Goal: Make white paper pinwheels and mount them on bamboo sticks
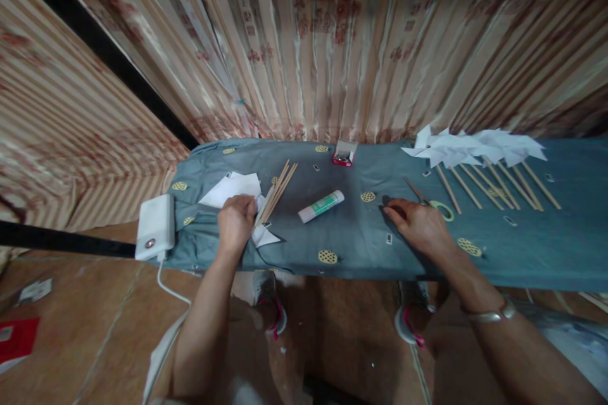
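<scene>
Forearms (202, 323) flank the glue stick (322, 206): left of it, left hand (236, 221) curled at white paper (230, 190); to its right, right hand (422, 223) curled beside scissors (442, 209) (I cannot tell what either grips).

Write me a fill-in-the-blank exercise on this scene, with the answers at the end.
1. The right hand is close to the ____, which have a yellow-green handle.
2. The coloured band on the glue stick is ____.
3. The outer front of the small open box is ____.
4. In the picture, the paper shapes lie to the ____ of that box.

Missing words: scissors; green; red; right.
</scene>
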The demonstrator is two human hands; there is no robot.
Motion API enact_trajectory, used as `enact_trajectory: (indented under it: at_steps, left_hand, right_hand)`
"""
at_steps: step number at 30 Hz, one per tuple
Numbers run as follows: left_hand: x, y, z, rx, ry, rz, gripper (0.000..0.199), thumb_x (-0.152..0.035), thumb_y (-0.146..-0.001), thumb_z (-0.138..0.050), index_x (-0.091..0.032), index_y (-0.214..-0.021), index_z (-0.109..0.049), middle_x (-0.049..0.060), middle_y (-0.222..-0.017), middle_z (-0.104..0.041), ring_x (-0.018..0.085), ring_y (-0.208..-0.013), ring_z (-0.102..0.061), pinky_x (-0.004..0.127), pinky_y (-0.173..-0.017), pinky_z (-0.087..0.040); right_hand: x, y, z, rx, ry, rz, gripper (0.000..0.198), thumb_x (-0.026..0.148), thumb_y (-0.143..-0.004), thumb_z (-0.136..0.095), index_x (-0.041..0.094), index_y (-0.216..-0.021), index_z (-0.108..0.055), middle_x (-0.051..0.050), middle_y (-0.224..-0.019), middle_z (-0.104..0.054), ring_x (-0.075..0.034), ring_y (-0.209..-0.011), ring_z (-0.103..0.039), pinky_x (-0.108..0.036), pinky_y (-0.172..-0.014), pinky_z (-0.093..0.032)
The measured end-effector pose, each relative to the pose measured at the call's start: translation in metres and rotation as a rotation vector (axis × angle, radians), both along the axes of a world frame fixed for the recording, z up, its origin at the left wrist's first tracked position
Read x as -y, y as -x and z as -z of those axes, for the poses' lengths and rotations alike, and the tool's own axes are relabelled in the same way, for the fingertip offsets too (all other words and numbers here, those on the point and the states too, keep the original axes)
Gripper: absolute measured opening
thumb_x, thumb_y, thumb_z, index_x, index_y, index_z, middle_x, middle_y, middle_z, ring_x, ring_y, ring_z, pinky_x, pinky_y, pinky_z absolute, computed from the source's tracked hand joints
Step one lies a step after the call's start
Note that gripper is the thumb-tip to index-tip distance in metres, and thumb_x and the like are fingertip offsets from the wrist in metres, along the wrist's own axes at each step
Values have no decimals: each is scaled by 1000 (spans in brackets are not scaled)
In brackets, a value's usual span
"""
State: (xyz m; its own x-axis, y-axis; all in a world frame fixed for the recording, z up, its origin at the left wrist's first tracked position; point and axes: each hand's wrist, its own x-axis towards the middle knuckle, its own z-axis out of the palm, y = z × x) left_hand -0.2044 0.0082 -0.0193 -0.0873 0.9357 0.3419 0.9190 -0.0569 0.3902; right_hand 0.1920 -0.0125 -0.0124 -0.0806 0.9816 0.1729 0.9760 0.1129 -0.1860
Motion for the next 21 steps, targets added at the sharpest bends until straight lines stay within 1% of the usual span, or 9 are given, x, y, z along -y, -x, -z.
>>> enact_trajectory:
  at_steps: [5, 8, 10, 13, 15, 17, 18, 20, 21]
  left_hand:
    - [-2, 3, 1, 125, 5, -81, 33, -35, -81, -50, -15, -85, -76, 11, -92, -78, 27, -90, -71, 36, -83, -53]
    - [-2, 3, 2, 149, 4, -106, 29, -36, -79, -53, -17, -82, -76, 9, -89, -78, 26, -86, -71, 35, -79, -54]
    - [-3, 4, 0, 202, -10, -119, 26, -37, -77, -58, -18, -79, -75, 8, -88, -78, 25, -84, -72, 34, -78, -54]
    - [-3, 5, -10, 319, -85, -177, 20, -34, -74, -63, -17, -77, -74, 7, -83, -77, 21, -76, -71, 31, -73, -54]
    - [-1, 2, -23, 364, -176, -212, 19, -33, -76, -65, -16, -79, -74, 6, -80, -76, 18, -69, -68, 28, -66, -53]
    - [4, -7, -41, 395, -292, -185, 17, -30, -78, -68, -15, -79, -74, 4, -76, -74, 15, -61, -64, 26, -59, -50]
    - [8, -16, -49, 418, -336, -135, 16, -30, -81, -68, -15, -80, -74, 3, -77, -73, 13, -58, -63, 24, -55, -48]
    - [21, -40, -62, 455, -343, 8, 18, -32, -87, -66, -16, -87, -74, 3, -88, -75, 9, -52, -60, 23, -51, -48]
    - [28, -55, -65, 454, -342, 70, 16, -32, -88, -66, -18, -90, -74, 3, -94, -76, 9, -52, -61, 23, -51, -50]
  right_hand:
    - [-1, -1, 0, 17, 14, 15, 29, 34, -94, -51, 20, -102, -75, -10, -93, -79, -27, -80, -75, -33, -68, -51]
    - [-1, -1, 1, 23, 10, 15, 28, 34, -93, -52, 20, -101, -75, -10, -88, -79, -28, -78, -75, -33, -66, -50]
    - [-1, -1, 2, 14, 1, 9, 27, 34, -92, -52, 21, -99, -75, -10, -87, -79, -28, -77, -75, -33, -67, -50]
    - [-1, -1, 2, -10, -19, 2, 27, 34, -92, -52, 21, -99, -75, -9, -90, -80, -28, -80, -75, -34, -70, -51]
    - [-1, -1, 2, -31, -21, 7, 28, 34, -92, -52, 20, -101, -74, -9, -93, -80, -28, -82, -75, -34, -72, -51]
    - [0, 0, 1, -52, -25, 10, 29, 34, -93, -52, 18, -103, -74, -10, -96, -80, -28, -84, -75, -34, -73, -52]
    - [0, 1, 0, -59, -29, 8, 29, 33, -93, -51, 18, -103, -74, -10, -96, -80, -28, -84, -75, -34, -74, -52]
    - [2, 3, -1, -63, -31, -1, 30, 33, -94, -50, 17, -104, -74, -11, -97, -79, -28, -85, -75, -34, -73, -52]
    - [2, 4, -1, -63, -27, -5, 30, 32, -94, -50, 17, -105, -74, -11, -97, -79, -28, -85, -75, -34, -73, -52]
